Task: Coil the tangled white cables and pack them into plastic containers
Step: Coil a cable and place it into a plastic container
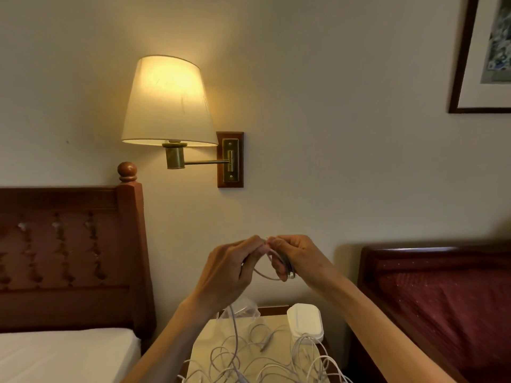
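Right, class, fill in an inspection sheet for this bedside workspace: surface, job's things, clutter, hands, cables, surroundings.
Surface: small pale bedside table, lit from above, between two beds.
Job's things: white lidded container at the table's back right; clear plastic container at back left.
Clutter: nothing seen.
Hands: left hand and right hand raised above the table, fingers pinching a white cable coil between them.
Cables: tangled white cables spread over the table; one strand rises toward the hands.
Surroundings: lit wall lamp, wooden headboard left, red headboard right, framed picture.
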`<state>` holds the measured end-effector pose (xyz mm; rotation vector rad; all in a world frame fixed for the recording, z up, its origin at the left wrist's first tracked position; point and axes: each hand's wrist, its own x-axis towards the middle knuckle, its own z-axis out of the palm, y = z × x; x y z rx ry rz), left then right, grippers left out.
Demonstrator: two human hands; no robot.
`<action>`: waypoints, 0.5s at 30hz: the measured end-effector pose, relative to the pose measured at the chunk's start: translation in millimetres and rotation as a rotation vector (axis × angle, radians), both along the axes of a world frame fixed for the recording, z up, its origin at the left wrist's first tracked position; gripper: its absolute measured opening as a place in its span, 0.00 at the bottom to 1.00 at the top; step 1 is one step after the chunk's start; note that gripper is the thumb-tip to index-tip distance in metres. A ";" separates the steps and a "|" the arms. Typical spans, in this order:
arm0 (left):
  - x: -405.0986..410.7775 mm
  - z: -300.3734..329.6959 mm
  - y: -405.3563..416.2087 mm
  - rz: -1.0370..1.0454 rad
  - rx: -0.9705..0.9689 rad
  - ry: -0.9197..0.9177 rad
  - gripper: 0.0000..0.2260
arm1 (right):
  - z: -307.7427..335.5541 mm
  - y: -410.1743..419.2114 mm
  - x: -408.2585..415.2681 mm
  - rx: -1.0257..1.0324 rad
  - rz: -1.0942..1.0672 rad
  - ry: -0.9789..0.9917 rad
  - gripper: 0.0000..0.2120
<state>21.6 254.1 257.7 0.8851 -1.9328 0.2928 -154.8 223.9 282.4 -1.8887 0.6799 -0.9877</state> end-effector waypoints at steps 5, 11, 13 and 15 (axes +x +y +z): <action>-9.3 -0.5 -7.8 0.003 -0.046 0.200 0.11 | 5.4 3.3 -1.0 0.108 0.054 -0.031 0.20; -22.0 -1.4 -9.2 -0.035 0.005 0.393 0.12 | 11.8 6.7 -8.8 0.348 0.198 -0.043 0.19; -22.4 -2.6 -14.7 -0.070 0.098 0.472 0.11 | 14.4 7.5 -10.3 0.424 0.213 -0.089 0.19; -18.5 -12.2 -23.7 -0.115 0.201 0.530 0.12 | 19.9 6.2 -12.5 0.493 0.215 -0.176 0.18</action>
